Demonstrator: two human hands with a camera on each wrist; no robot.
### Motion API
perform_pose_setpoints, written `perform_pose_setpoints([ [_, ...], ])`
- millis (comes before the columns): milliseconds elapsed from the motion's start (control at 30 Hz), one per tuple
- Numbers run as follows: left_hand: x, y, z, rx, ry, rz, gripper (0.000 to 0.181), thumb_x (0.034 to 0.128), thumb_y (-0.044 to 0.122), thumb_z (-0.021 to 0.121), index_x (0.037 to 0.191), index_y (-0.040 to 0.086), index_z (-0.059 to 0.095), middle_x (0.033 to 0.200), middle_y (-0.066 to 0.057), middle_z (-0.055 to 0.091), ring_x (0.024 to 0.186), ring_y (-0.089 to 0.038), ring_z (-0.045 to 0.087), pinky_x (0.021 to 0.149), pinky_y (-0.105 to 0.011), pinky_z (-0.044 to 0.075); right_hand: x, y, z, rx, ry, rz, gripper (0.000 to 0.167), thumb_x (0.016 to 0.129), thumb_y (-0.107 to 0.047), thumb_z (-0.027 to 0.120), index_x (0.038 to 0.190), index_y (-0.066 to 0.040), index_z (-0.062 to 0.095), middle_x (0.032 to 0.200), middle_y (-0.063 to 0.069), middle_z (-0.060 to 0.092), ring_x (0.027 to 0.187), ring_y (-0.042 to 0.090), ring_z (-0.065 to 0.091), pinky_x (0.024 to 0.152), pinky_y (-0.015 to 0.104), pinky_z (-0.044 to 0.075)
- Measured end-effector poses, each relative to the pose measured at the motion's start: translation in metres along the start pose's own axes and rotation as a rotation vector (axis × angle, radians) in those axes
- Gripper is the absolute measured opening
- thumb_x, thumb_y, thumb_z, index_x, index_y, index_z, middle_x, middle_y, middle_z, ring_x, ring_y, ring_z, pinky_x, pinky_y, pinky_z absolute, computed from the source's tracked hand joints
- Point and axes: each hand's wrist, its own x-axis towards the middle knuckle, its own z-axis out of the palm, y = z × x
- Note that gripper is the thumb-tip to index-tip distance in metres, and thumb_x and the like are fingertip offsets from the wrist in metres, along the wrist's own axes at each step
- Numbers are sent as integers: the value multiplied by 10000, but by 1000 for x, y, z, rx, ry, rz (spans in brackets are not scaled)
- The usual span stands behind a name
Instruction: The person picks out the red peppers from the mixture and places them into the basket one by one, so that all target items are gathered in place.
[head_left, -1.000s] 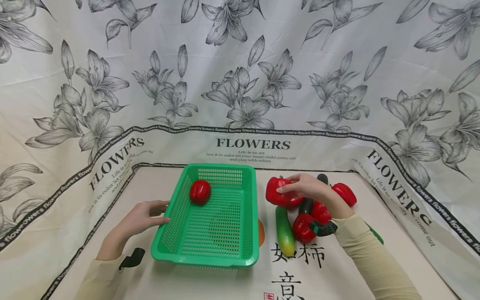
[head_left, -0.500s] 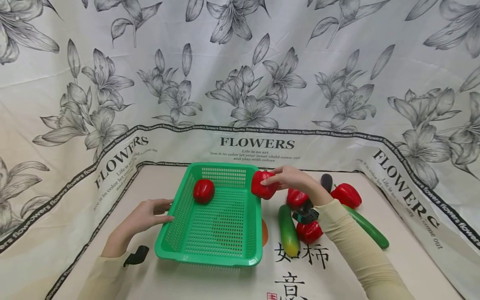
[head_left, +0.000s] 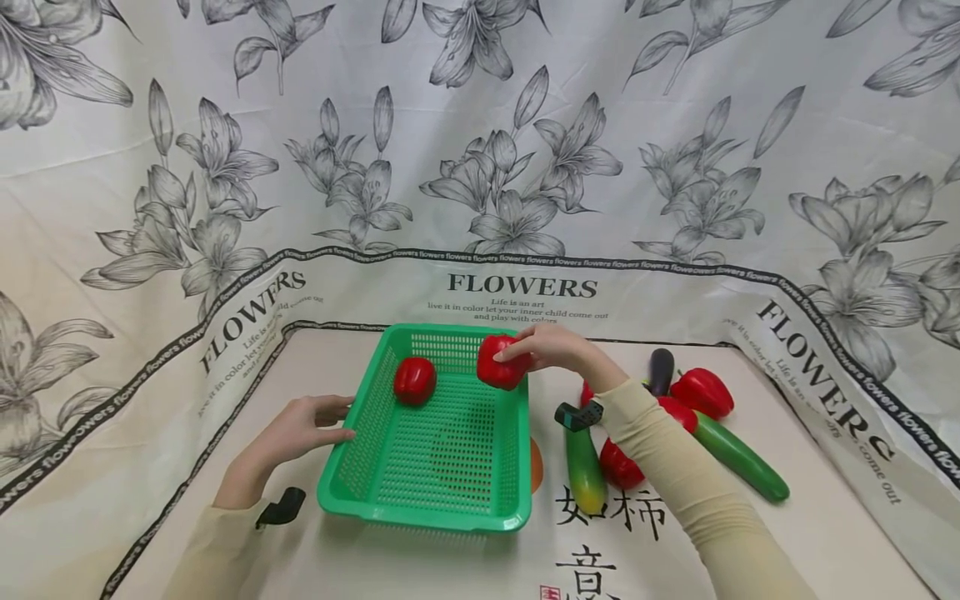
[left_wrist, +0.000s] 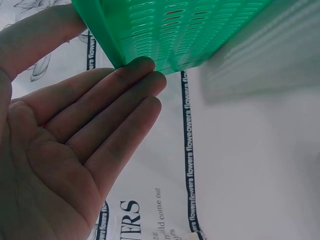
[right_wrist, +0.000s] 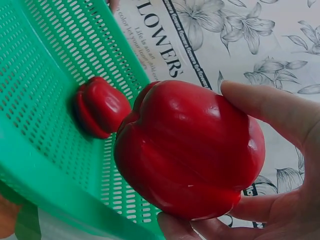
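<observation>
My right hand (head_left: 557, 348) grips a red bell pepper (head_left: 501, 363) between thumb and fingers, above the back right part of a green plastic basket (head_left: 431, 527). The right wrist view shows this held pepper (right_wrist: 190, 150) close up, fingertips underneath it. Inside the basket, near its back left wall, another red bell pepper (head_left: 415, 381) lies on the perforated floor. At the basket's left side is my left hand (head_left: 307, 432). Its fingers (left_wrist: 112, 102) are nearly straight in the left wrist view, touching or very near the outer wall, with the thumb at the rim.
Right of the basket lie a green-and-yellow zucchini (head_left: 585, 471), a long cucumber (head_left: 738, 458), a dark eggplant (head_left: 661, 372) and several red peppers, including one at the far right (head_left: 703, 393). My right forearm partly hides this pile. A flowered curtain (head_left: 480, 167) hangs behind the table.
My right hand has lifted the red bell pepper from the pile and carried it left, over the basket's right side. The left hand has stayed at the basket's left rim.
</observation>
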Motion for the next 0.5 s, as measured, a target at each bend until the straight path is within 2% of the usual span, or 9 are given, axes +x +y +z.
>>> perform_pose_setpoints([
  [267, 1, 0, 0, 10, -5, 14, 610, 836, 274, 725, 1320, -33, 515, 1214, -185, 630, 1110, -354, 611, 917, -449, 531, 13, -7, 8, 30, -53, -13, 567, 807, -286, 732, 1223, 47, 538, 1249, 181, 575, 988, 211, 634, 949, 427, 520],
  [500, 0, 1, 0, -4, -2, 1, 615, 826, 275, 735, 1321, -19, 521, 1203, -161, 640, 1108, -337, 615, 920, -443, 530, 22, -13, 15, 19, -56, -3, 546, 798, -286, 742, 1203, 26, 551, 1217, 162, 595, 942, 188, 643, 985, 463, 489],
])
